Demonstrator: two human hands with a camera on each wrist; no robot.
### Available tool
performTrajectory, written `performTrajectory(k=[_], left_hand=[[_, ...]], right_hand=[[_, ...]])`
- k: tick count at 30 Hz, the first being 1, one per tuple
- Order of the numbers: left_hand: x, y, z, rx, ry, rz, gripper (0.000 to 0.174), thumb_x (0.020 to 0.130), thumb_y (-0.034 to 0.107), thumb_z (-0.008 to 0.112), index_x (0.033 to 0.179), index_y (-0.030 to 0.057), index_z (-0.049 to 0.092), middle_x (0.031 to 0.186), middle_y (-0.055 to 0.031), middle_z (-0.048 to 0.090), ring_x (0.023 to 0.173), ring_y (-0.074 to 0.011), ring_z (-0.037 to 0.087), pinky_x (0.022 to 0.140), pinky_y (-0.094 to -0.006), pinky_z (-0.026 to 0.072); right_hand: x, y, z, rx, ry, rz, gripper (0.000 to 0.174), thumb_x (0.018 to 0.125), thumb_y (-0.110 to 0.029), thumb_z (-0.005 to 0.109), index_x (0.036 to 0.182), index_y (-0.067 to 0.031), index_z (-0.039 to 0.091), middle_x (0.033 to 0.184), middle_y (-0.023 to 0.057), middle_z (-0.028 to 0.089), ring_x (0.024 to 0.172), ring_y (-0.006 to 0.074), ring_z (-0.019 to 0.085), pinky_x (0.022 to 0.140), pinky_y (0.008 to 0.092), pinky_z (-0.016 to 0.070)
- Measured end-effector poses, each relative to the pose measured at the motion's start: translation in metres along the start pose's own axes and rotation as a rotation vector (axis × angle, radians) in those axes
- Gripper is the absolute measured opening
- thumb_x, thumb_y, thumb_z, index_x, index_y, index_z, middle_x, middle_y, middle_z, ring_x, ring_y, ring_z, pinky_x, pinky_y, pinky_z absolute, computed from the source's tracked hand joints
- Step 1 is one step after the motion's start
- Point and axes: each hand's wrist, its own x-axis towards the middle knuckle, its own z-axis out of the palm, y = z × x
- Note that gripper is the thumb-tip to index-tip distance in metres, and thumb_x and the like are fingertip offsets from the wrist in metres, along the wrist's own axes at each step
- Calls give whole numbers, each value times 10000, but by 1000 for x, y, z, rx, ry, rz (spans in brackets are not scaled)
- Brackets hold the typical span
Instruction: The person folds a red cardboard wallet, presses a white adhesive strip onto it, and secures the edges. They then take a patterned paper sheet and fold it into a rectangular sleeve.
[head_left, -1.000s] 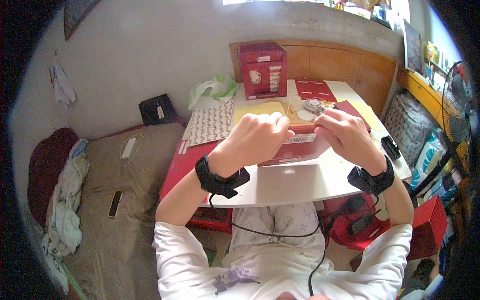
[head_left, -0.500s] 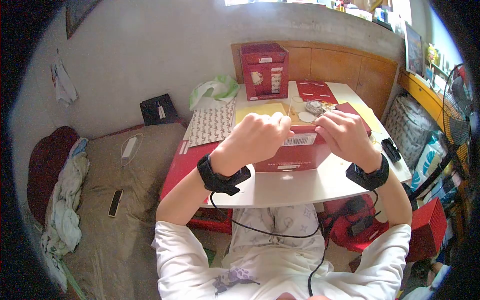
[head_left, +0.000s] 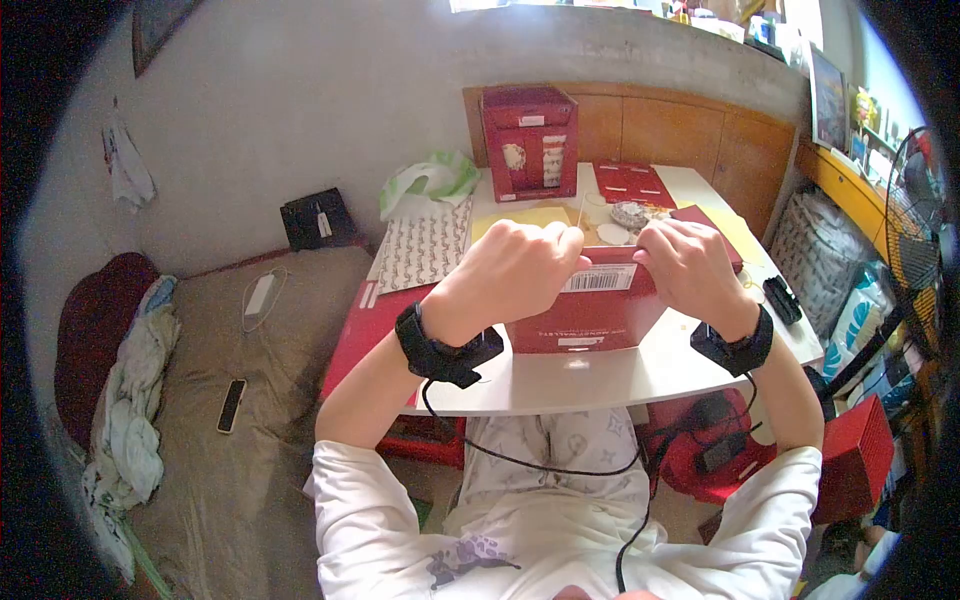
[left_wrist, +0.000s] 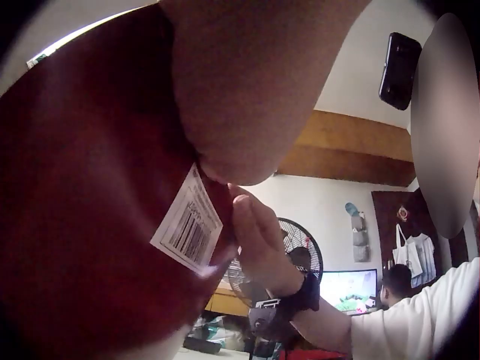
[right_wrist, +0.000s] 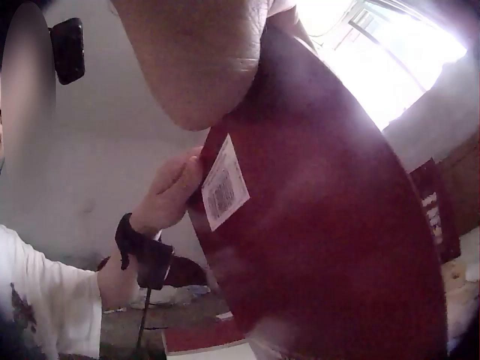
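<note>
A red printed cardboard box (head_left: 580, 318) stands up from the white table, its front face turned toward me. Near its top edge it bears a white barcode label (head_left: 598, 278). My left hand (head_left: 515, 265) grips that top edge left of the label, fingers curled over it. To the right of the label, my right hand (head_left: 695, 265) pinches the same edge between thumb and fingers. Both wrist views show the red face (left_wrist: 90, 187) close up, with the label (right_wrist: 225, 187) between the hands. Most fingertips are hidden behind the cardboard.
Behind the hands lie a silvery round bundle (head_left: 630, 213) and a flat red card (head_left: 632, 184). A taller red box (head_left: 528, 145) stands at the table's back. Patterned sheets (head_left: 425, 240) lie to the left, a black object (head_left: 782, 299) to the right. A cable (head_left: 540, 468) hangs between the wrists.
The box's lower edge has come toward me and down, so more of its printed front shows. Both hands keep their grip on the top edge, almost in place.
</note>
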Motion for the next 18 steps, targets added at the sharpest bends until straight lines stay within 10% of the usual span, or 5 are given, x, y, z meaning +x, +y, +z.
performTrajectory(k=[11, 18], left_hand=[[-21, -25, 4, -633, 197, -190, 210, 756, 93, 639, 942, 12, 586, 841, -106, 607, 803, -175, 593, 718, -270, 463], [-40, -16, 40, -917, 367, -390, 226, 820, 65, 573, 1034, 13, 523, 973, -93, 589, 901, -156, 576, 790, -294, 456]], right_hand=[[-11, 25, -9, 303, 81, 192, 174, 802, -193, 606, 787, -43, 518, 720, 126, 580, 653, 293, 580, 568, 346, 462], [-50, 44, 11, 775, 189, 441, 149, 835, -89, 569, 972, -40, 534, 874, 43, 571, 807, 105, 527, 726, 242, 431]])
